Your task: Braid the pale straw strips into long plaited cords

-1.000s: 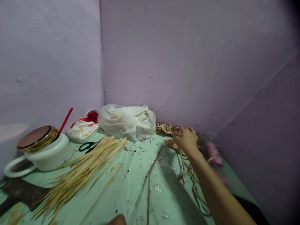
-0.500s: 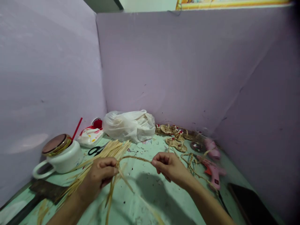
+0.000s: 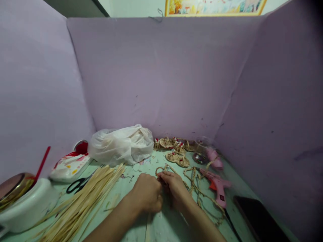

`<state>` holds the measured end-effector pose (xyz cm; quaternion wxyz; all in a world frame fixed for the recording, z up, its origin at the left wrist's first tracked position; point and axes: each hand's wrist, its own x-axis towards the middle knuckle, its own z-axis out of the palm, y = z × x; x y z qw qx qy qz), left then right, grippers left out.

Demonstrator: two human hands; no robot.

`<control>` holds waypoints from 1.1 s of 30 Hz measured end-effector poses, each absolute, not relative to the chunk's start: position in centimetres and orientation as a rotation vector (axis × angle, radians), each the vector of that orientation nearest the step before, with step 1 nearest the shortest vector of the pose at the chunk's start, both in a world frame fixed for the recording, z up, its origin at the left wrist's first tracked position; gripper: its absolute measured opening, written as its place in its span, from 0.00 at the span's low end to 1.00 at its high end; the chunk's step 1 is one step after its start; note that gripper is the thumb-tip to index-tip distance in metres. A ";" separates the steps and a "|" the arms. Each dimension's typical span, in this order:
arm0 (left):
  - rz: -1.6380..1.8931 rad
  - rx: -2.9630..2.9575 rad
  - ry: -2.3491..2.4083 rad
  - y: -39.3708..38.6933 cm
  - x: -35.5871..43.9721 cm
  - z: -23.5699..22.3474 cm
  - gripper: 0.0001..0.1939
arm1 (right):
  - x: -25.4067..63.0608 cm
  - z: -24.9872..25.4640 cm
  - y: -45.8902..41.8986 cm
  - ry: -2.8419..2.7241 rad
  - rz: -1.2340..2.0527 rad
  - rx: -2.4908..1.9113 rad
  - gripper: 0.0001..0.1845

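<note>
We see both hands close together over the bench (image 3: pixel 161 159), well in from its right edge and its back edge. The right hand (image 3: pixel 175 188) pinches a loop of brown cord (image 3: pixel 159 168). The left hand (image 3: pixel 147 194) is a closed fist, and we cannot tell what is inside. It has some room before the straw (image 3: pixel 87 201). Tangled rope (image 3: pixel 193 178) lies just beside the right hand. The pink glue gun (image 3: pixel 219 188) sits nearer the right edge.

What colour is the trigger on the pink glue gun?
The trigger is orange-red; it shows best in the head view.
</note>
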<state>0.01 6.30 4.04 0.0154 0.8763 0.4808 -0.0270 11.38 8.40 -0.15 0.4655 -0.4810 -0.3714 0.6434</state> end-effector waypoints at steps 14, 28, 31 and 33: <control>0.481 2.191 2.029 9.6 -2.5 0.1 0.12 | 12.0 0.8 8.4 -1.064 1.664 -1.101 0.19; 1.364 1.950 1.813 9.1 -1.0 -1.3 0.10 | 10.5 -0.9 8.0 -0.999 1.695 -1.148 0.13; 1.426 1.816 1.694 8.9 -0.6 -1.6 0.09 | 10.8 -0.4 7.6 -1.015 1.773 -1.122 0.12; 1.443 1.773 1.661 8.7 -0.2 -1.7 0.09 | 10.9 0.0 7.3 -0.975 1.814 -1.109 0.10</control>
